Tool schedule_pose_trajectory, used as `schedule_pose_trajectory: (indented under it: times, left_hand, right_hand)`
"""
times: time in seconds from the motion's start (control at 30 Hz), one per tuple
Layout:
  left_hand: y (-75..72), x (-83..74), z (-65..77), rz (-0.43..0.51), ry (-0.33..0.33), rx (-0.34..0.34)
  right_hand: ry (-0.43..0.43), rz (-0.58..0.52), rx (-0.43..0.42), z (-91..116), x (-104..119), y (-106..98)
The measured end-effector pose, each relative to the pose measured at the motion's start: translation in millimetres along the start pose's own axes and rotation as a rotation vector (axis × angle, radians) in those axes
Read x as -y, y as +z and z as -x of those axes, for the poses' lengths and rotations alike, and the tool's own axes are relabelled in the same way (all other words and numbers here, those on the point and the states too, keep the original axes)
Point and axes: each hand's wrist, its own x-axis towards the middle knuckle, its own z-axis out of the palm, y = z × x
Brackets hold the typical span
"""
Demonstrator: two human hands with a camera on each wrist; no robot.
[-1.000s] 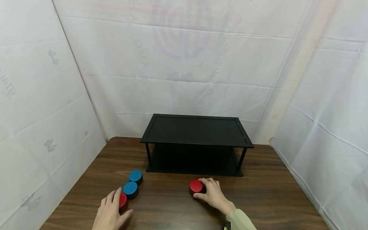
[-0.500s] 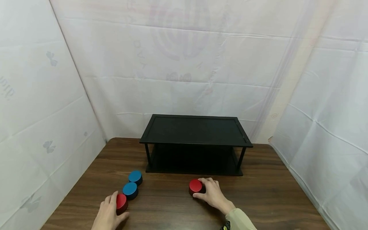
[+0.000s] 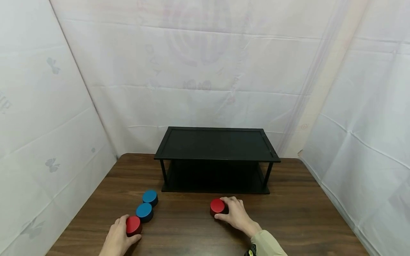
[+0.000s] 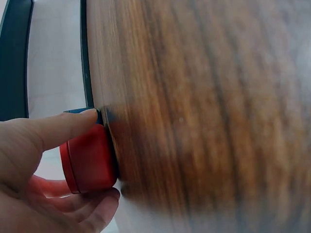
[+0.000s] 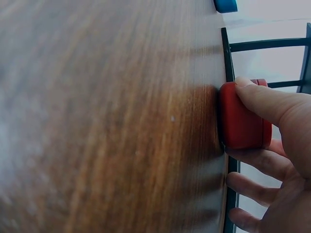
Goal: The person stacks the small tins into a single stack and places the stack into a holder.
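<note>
In the head view, my left hand (image 3: pixel 117 237) holds a short red cylinder (image 3: pixel 133 225) at the lower left, thumb on the near side and fingers on the far side. The left wrist view shows a seam near the top of this red cylinder (image 4: pixel 92 162), its base close to the table. My right hand (image 3: pixel 237 216) pinches a second red cylinder (image 3: pixel 217 206) between thumb and forefinger, in front of the black stand. In the right wrist view that red cylinder (image 5: pixel 243 116) stands on the wood, the other fingers spread below it.
Two blue cylinders (image 3: pixel 145 211) sit in a slanting line just beyond the left red one. A black two-level stand (image 3: pixel 217 144) rests at the back of the brown wooden table (image 3: pixel 185 231). White cloth sheets (image 3: pixel 205 71) hang around three sides.
My left hand's thumb and fingers have come in around the left red cylinder, which now shows more fully and slightly nearer. My right hand keeps its pinch, almost unmoved.
</note>
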Motion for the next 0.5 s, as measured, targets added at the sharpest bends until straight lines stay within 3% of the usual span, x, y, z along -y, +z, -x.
schedule_pose_trajectory:
  times: [0.5]
  left_hand:
    - [0.0, 0.1, -1.3, 0.032, -0.005, -0.024]
  right_hand:
    - [0.004, 0.004, -0.011, 1.2, 0.7, 0.0]
